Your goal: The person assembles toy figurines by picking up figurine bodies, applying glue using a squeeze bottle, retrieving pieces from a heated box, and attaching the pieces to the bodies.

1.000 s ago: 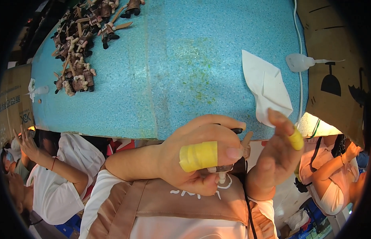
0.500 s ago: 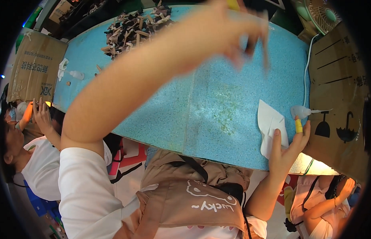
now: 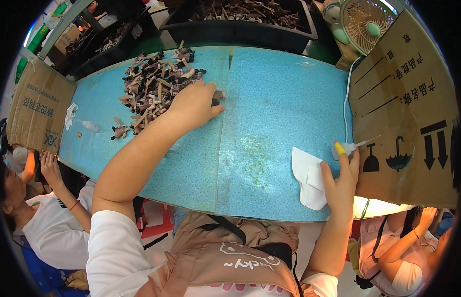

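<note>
My left hand (image 3: 197, 106) is closed at the right edge of a heap of small brown-and-black doll figures (image 3: 153, 89). Between its fingers and thumb a small dark figure (image 3: 218, 96) partly shows. On the right, my right hand (image 3: 342, 180) has its thumb and fingers apart. Its index finger, wrapped in yellow, lies over a small clear bottle (image 3: 334, 151) with a long thin nozzle pointing right. A white cloth or paper sheet (image 3: 306, 180) lies on the table beside that thumb.
The blue table (image 3: 285, 99) has cardboard boxes at its left (image 3: 40, 101) and right (image 3: 409, 114). A black bin (image 3: 240, 34) of figures stands beyond it, and a fan (image 3: 370, 27) at far right. Another bottle (image 3: 90, 126) lies left. Co-workers sit on both sides.
My left hand has come from the far right down and left to the heap. My right index finger has moved further over the bottle. The view has shifted, revealing the far bin.
</note>
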A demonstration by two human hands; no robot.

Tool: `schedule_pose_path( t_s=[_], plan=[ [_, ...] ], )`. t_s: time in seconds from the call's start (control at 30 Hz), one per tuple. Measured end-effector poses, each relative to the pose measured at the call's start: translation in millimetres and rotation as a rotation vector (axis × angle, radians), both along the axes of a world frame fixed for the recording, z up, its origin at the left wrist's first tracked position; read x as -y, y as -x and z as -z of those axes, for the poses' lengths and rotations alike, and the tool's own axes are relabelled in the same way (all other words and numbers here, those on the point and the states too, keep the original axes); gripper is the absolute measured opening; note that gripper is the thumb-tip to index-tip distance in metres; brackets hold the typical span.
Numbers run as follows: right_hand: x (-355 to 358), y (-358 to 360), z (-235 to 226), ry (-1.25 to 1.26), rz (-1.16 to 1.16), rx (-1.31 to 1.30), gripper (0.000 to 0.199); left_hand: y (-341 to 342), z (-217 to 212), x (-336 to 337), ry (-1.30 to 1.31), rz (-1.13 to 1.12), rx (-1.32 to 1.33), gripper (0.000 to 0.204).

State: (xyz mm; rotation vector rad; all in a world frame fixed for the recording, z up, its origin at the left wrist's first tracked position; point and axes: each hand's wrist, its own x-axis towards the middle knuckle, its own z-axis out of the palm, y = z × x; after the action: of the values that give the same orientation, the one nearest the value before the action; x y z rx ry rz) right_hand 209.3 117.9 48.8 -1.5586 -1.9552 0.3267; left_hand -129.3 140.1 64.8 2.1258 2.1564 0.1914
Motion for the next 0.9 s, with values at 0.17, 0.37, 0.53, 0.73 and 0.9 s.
schedule_pose_path(
  t_s=[0.17,0.37,0.53,0.73,0.9],
  plan=[
    [-4.4,-3.6,5.8,-0.203,-0.085,0.183,0.037,-29.7,-8.7,30.8,0.138,0.014,1.057,0.039],
    [46.3,1.7,-9.2,-0.175,-0.439,-0.442,0.036,-83.0,-3.6,97.8,0.564,-0.033,2.227,0.036],
    [108.7,14.9,-14.9,0.088,-0.311,-0.916,0.061,-121.1,9.7,119.1,0.331,0.063,2.16,0.033],
    [121.6,-3.9,5.1,0.094,-0.514,-0.816,0.049,-120.5,17.1,119.6,0.091,0.298,1.667,0.034],
    [128.7,6.8,8.4,-0.174,-0.523,-0.779,0.043,-119.8,17.5,118.6,0.009,0.325,1.596,0.036]
  ],
)
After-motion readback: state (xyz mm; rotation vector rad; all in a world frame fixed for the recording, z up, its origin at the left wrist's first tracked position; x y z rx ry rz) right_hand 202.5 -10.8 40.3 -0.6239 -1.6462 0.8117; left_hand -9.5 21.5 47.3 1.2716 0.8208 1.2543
